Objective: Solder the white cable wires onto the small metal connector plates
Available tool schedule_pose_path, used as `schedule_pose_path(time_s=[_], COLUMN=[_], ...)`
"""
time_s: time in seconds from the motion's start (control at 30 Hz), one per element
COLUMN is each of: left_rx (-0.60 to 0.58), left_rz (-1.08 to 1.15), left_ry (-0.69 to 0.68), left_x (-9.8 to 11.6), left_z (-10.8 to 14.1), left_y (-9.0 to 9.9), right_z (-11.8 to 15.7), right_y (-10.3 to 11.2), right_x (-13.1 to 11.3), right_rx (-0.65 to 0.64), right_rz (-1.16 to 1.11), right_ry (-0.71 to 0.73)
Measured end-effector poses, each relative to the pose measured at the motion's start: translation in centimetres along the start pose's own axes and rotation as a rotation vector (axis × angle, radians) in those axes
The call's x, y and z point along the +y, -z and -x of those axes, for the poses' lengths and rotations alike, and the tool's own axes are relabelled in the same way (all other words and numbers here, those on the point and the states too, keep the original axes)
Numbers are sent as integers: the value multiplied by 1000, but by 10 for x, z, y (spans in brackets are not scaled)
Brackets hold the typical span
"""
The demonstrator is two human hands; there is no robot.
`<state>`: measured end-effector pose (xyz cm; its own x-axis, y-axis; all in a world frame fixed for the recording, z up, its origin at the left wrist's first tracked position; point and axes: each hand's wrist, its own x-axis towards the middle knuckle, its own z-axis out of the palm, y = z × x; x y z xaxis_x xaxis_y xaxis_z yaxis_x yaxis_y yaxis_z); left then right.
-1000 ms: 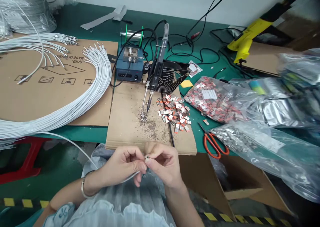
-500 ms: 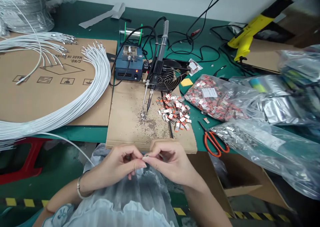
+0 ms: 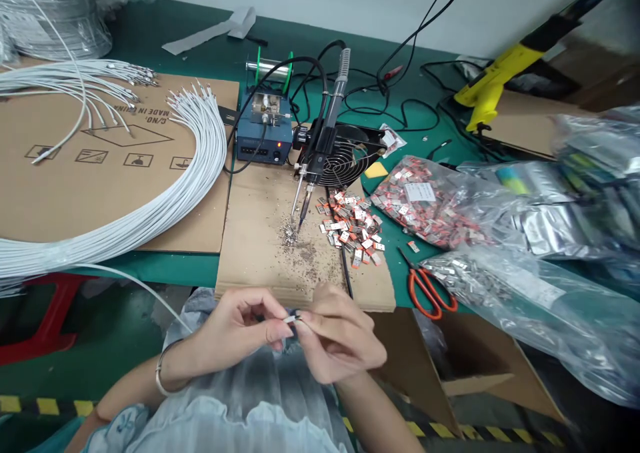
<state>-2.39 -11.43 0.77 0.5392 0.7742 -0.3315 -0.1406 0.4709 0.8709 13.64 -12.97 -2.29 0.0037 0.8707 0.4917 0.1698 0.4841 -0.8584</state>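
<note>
Small metal connector (image 3: 291, 318) pinched between both hands, just below the worktop (image 3: 165, 266) edge.
Its long axis lies roughly left-right; left hand (image 3: 245, 326) and right hand (image 3: 340, 336) meet, fingertips clamped on it, soldering iron (image 3: 320, 140) beyond.

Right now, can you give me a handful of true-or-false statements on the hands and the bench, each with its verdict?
1. Both hands pinch a small metal connector between them. True.
2. The orange scissors lie in the right hand. False: they lie on the green mat, right of the cardboard.
3. The left hand wears a bracelet at the wrist. True.
4. The soldering iron lies flat on the cardboard. False: it stands tilted, tip down.
5. The white cables lie left of the iron. True.
</note>
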Motion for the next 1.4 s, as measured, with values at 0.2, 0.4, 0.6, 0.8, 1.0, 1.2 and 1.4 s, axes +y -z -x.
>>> schedule_pose_path(time_s=[0.2, 0.4, 0.6, 0.8, 1.0, 1.2, 1.4], left_rx=[-38, -1, 10, 93, -77, -147, -102], left_rz=[28, -171, -21, 2, 57, -216, -381], left_ry=[27, 26, 7, -40, 6, -50, -206], left_x=[1, 4, -6, -8, -7, -4, 0], left_z=[1, 7, 4, 2, 8, 18, 24], left_y=[4, 9, 9, 8, 33, 48, 58], right_z=[-21, -34, -11, 7, -17, -45, -49], right_y=[8, 14, -18, -48, -18, -21, -34], right_x=[-17, -33, -27, -14, -23, -41, -43], right_rx=[-310, -472, -67, 248, 10, -582, -548], right_rz=[-140, 51, -47, -156, -177, 102, -8], right_ry=[-216, -215, -163, -228, -326, -409, -452])
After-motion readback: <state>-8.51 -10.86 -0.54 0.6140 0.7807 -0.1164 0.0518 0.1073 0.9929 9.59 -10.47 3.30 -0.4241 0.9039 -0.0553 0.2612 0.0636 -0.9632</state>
